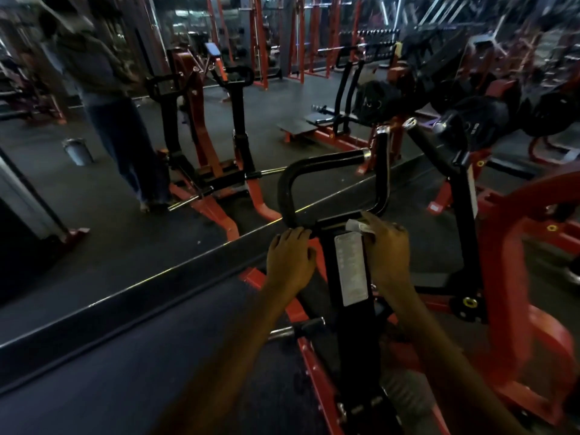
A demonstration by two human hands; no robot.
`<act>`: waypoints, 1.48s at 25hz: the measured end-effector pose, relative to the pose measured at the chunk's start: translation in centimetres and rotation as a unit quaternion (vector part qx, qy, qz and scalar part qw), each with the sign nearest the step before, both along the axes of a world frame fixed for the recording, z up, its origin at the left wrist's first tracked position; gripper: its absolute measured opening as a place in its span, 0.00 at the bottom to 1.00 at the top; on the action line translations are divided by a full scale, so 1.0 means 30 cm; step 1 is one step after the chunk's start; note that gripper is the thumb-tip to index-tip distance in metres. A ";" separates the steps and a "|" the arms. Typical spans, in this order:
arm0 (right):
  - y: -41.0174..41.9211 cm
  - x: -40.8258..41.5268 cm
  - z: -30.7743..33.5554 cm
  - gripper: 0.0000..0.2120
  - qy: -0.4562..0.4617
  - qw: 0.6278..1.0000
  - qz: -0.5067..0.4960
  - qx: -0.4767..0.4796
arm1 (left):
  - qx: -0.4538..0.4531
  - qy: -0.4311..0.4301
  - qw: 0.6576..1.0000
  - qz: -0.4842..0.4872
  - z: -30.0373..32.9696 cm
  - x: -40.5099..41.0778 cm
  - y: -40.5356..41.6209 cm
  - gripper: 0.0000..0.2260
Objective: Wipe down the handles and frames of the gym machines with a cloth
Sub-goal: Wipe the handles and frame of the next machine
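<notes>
Head cam only here: my right hand (pixel 387 246) has its fingers (pixel 372 218) wrapped over a pale cloth (pixel 357 227), pressing it on the black frame post (pixel 348 277) right at the base of the looped handle (pixel 329 171). Left hand (pixel 290 259) rests beside the post, fingers loosely curled, holding nothing. I'd brace with the left and drag the cloth slowly up round the handle bend, keeping steady pressure.
</notes>
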State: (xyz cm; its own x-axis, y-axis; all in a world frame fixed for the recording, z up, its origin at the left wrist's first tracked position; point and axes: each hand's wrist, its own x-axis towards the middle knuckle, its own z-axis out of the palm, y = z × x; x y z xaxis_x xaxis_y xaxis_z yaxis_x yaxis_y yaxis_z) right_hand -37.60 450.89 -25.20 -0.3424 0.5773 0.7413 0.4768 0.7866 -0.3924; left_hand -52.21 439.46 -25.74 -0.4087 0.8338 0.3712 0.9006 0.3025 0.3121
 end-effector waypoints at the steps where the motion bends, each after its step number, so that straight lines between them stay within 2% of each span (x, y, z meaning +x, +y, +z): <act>1: -0.060 0.000 -0.017 0.10 -0.009 1.000 -0.013 -0.003 | -0.001 -0.001 1.000 0.003 -0.007 0.009 -0.072 0.18; 4: -0.203 -0.015 -0.059 0.09 -0.030 0.999 -0.008 -0.038 | 0.026 0.007 0.999 0.027 -0.045 0.011 -0.245 0.15; 7: -0.338 -0.069 -0.094 0.06 -0.037 0.996 0.059 -0.047 | -0.019 -0.046 0.997 0.059 -0.088 -0.024 -0.386 0.17; 9: -0.394 -0.126 -0.125 0.13 -0.036 0.991 0.097 -0.089 | -0.019 -0.058 0.996 0.071 -0.128 -0.073 -0.451 0.17; 11: -0.416 -0.193 -0.154 0.19 -0.045 0.983 0.112 -0.136 | -0.025 -0.063 0.994 0.084 -0.149 -0.136 -0.483 0.15; 16: -0.388 -0.398 -0.229 0.15 -0.089 0.982 0.099 -0.137 | -0.038 -0.076 0.993 0.081 -0.180 -0.372 -0.457 0.14; 18: -0.334 -0.506 -0.261 0.17 -0.096 0.978 0.092 -0.160 | -0.060 -0.072 0.993 0.067 -0.196 -0.482 -0.412 0.15; 22: -0.222 -0.728 -0.288 0.13 -0.098 0.978 0.075 -0.169 | -0.103 -0.075 0.991 0.039 -0.202 -0.718 -0.260 0.18; 25: -0.143 -0.881 -0.286 0.10 -0.097 0.982 0.038 -0.160 | -0.121 -0.054 0.991 0.012 -0.201 -0.888 -0.123 0.17; 29: -0.031 -1.010 -0.257 0.10 -0.078 0.981 -0.028 -0.176 | -0.127 -0.043 0.990 -0.037 -0.217 -1.050 0.063 0.16; 32: 0.071 -1.083 -0.242 0.09 -0.079 0.979 -0.083 -0.167 | -0.120 -0.031 0.987 -0.103 -0.229 -1.174 0.252 0.16; 34: 0.137 -1.128 -0.251 0.11 -0.080 0.970 -0.143 -0.181 | -0.120 -0.020 0.978 -0.167 -0.235 -1.240 0.373 0.15; 37: 0.162 -1.186 -0.236 0.08 -0.076 0.948 -0.236 -0.199 | -0.125 -0.016 0.958 -0.256 -0.240 -1.319 0.500 0.15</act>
State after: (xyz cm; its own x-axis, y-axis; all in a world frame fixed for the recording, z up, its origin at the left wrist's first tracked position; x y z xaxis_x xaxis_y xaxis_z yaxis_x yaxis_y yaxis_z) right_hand -73.18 455.74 -32.29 -0.0617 0.9163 0.3958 0.8130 0.2762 -0.5126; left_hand -91.78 454.45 -32.94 0.0692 0.9895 0.1269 0.9424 -0.1066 0.3169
